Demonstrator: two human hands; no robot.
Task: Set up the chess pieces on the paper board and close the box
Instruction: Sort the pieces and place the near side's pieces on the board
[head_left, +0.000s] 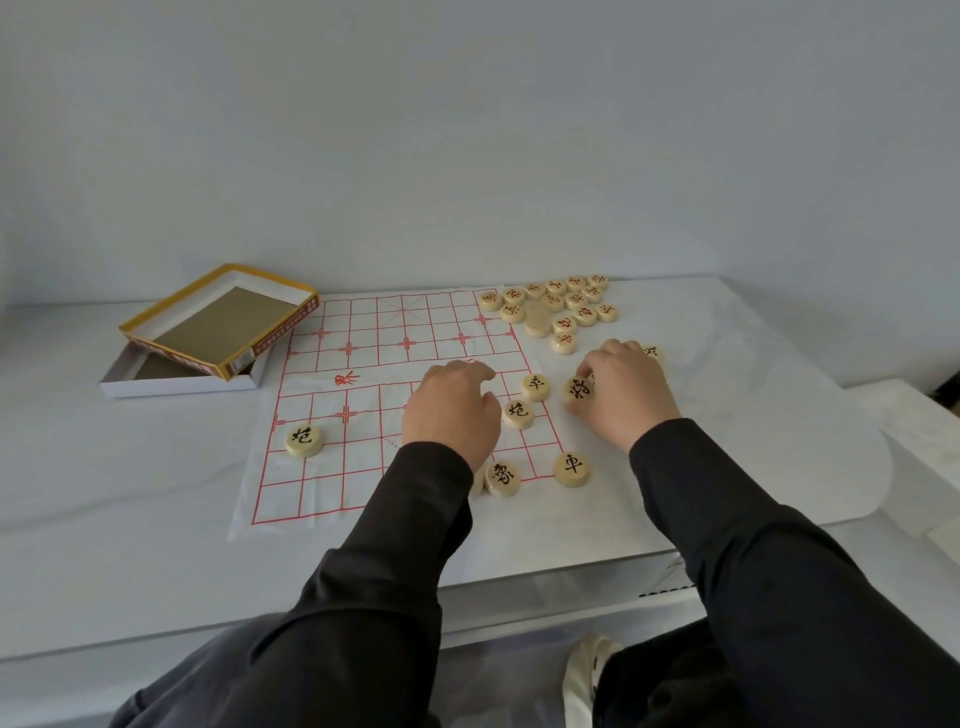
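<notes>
Head view, box lid (218, 322) propped on tray (179, 385), right fingers (613, 354) pinching piece (579, 389), left fingers (467, 371) curled, hold unclear

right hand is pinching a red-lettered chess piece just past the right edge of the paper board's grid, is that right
Wrong colour: the right hand pinches a black-lettered chess piece, not a red one, as the head view shows. It is indeed just past the right edge of the paper board's grid.

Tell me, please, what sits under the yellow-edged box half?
A white box half lies under it. Only a brown corner of its inside shows; the rest is covered.
</notes>
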